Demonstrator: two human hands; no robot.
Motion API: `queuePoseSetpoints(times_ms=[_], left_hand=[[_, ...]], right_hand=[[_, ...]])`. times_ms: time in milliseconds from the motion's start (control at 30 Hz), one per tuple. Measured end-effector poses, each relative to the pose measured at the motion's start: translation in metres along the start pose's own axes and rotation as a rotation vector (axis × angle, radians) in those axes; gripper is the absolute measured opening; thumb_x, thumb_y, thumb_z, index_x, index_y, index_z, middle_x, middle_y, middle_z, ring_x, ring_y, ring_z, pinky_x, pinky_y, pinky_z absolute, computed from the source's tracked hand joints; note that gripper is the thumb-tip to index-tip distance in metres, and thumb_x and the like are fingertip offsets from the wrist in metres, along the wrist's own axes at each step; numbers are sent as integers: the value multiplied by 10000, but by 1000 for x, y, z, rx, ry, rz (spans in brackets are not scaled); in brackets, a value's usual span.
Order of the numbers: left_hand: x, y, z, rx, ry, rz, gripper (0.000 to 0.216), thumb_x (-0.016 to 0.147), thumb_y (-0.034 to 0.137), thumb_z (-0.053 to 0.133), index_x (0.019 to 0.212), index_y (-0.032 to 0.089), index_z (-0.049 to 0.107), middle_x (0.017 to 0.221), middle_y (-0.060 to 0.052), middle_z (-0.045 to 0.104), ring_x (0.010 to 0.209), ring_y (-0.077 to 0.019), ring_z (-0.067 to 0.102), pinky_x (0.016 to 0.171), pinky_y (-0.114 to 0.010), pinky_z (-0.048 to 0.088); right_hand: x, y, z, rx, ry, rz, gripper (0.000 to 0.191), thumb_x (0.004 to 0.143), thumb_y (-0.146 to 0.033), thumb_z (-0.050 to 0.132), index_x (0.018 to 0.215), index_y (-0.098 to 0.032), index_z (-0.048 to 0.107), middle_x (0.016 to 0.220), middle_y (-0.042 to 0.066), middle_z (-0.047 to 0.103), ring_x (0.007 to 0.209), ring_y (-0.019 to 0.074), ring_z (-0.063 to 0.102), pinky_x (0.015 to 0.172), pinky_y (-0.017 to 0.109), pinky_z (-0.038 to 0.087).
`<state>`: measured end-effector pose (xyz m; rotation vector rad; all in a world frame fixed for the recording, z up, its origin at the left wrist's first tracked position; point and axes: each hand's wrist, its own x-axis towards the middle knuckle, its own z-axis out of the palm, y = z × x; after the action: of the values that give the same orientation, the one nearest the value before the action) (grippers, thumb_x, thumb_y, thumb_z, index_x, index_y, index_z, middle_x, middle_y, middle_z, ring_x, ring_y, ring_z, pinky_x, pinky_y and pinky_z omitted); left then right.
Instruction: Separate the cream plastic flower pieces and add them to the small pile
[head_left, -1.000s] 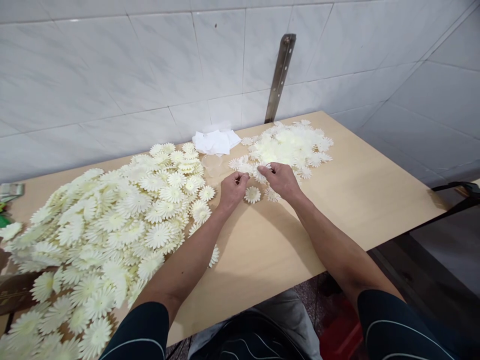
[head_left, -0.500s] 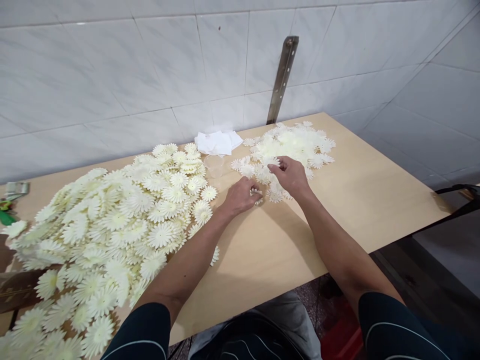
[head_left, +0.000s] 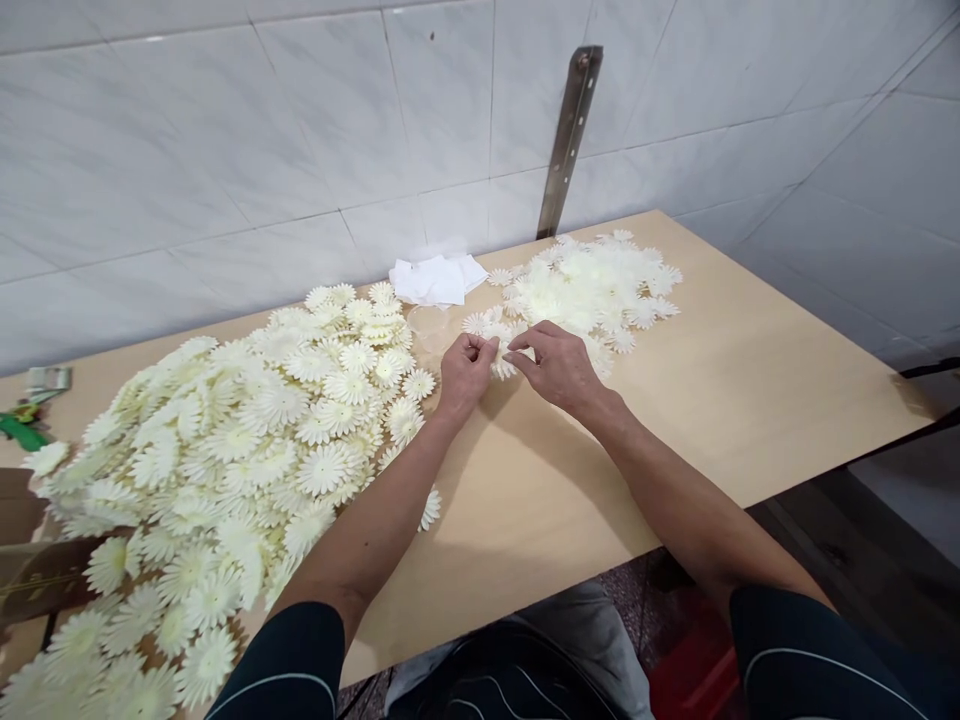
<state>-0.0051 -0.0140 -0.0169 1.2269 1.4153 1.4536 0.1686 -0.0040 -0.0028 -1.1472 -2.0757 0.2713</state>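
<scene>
My left hand is closed in a pinch, thumb against forefinger, just above the table. At its fingertips is a pale cream artificial flower piece, mostly covered by the hands and blending with loose pieces behind. My right hand comes in from the other side, its thumb and forefinger pinched at that same flower piece. Behind the hands spreads a heap of thin white flower pieces. Left of my left arm lies a much larger heap of cream, many-petalled flower pieces.
White paper sheets rest by the tiled wall, with a clear round disc in front. A metal bracket stands against the wall. At far left are a green-handled tool and a brown box. A red object is below the table.
My right hand has moved left and down from the white heap, bringing its flower piece to my left hand. My left hand has risen slightly, and the fingertips now meet.
</scene>
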Motion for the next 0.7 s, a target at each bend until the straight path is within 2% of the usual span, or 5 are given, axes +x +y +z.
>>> queuePoseSetpoints(times_ms=[67, 233, 467, 567, 700], left_hand=[[-1, 0, 2, -13, 3, -18, 300, 926, 333, 802, 735, 215, 603, 601, 62, 531, 558, -103, 417, 582, -259, 344], [-6, 2, 3, 48, 36, -32, 344, 882, 421, 881, 751, 209, 644, 622, 45, 612, 576, -109, 491, 595, -255, 375], [-6, -2, 2, 96, 17, -32, 238, 941, 376, 805, 805, 207, 706, 686, 15, 707, 631, -134, 609, 631, -251, 455], [-2, -6, 2, 71, -6, -81, 205, 957, 375, 781, 857, 200, 742, 677, 13, 698, 610, -136, 607, 615, -251, 483], [1, -9, 4, -42, -17, -169, 161, 945, 333, 773, 907, 176, 777, 765, -14, 752, 649, -146, 648, 621, -259, 536]], right_hand=[[-2, 0, 2, -37, -12, 22, 107, 1000, -300, 759, 1017, -225, 834, 1071, 96, 784, 747, 202, 657, 753, 361, 535], [-4, -3, 3, -68, -55, 11, 162, 1026, -271, 714, 994, -236, 869, 1054, 93, 789, 775, 204, 673, 745, 352, 518], [-6, -6, 11, -109, -77, 40, 223, 1040, -304, 670, 996, -238, 878, 1052, 114, 802, 880, 252, 706, 773, 369, 535], [-6, -4, 13, -139, -62, 19, 234, 1039, -285, 645, 1007, -243, 873, 1070, 118, 798, 952, 271, 708, 788, 372, 533], [-5, -2, 14, -192, -77, -14, 288, 1065, -275, 590, 933, -232, 841, 1027, 118, 790, 938, 266, 689, 765, 366, 501]])
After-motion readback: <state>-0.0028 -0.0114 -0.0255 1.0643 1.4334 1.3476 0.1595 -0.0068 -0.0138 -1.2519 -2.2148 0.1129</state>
